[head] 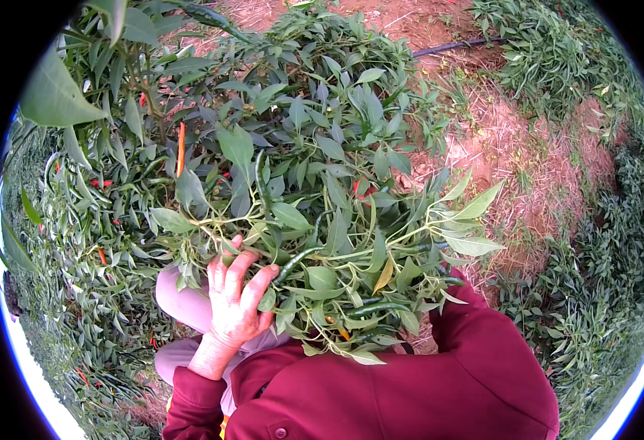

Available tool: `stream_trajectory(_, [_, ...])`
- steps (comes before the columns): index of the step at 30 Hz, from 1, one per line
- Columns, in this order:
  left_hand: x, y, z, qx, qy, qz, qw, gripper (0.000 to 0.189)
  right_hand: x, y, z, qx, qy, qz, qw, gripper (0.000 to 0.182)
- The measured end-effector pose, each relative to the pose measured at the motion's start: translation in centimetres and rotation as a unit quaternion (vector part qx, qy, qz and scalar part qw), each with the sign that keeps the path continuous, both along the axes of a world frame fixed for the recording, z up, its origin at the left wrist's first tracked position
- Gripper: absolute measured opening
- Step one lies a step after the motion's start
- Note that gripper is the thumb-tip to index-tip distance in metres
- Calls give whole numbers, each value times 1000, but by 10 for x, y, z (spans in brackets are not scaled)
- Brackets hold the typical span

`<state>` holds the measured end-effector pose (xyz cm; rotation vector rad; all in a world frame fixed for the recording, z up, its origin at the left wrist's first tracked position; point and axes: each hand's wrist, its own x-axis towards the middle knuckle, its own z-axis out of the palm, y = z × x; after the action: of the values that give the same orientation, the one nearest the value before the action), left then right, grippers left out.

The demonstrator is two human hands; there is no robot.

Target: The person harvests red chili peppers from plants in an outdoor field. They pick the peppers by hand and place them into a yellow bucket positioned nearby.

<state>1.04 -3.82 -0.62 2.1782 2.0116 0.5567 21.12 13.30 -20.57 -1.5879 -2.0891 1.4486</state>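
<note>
Before me is a bushy chilli plant (322, 220), its branches tipped over so that pale leaf undersides show near my lap. My left hand (239, 300) rests against its left side, back of the hand up, with fingers spread over the stems. Whether those fingers grip a stem is hard to tell among the leaves. A dark green chilli (298, 263) lies just right of the fingertips, and another green chilli (377, 308) hangs lower down. My right hand is out of view; the right sleeve (467, 313) runs in behind the foliage.
Chilli plants with red fruit (102, 183) crowd the left, and an orange-red chilli (181, 148) hangs nearer. A strip of reddish soil with straw (498, 148) runs along the right. A dark hose (456, 47) crosses it at the top. More plants (602, 264) line the far right.
</note>
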Motion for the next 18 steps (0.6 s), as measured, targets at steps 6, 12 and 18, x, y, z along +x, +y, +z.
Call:
stream_trajectory(6, [-2,0,-1,-2,7,3,1000,60,1,-2,-2,6,2,0,1000,23])
stream_trajectory(12, [0,5,-2,4,7,7,1000,59,7,8,-3,6,5,-12,1000,24])
stream_trajectory(18, [1,2,-2,4,6,15,1000,60,17,19,-7,0,7,-18,1000,24])
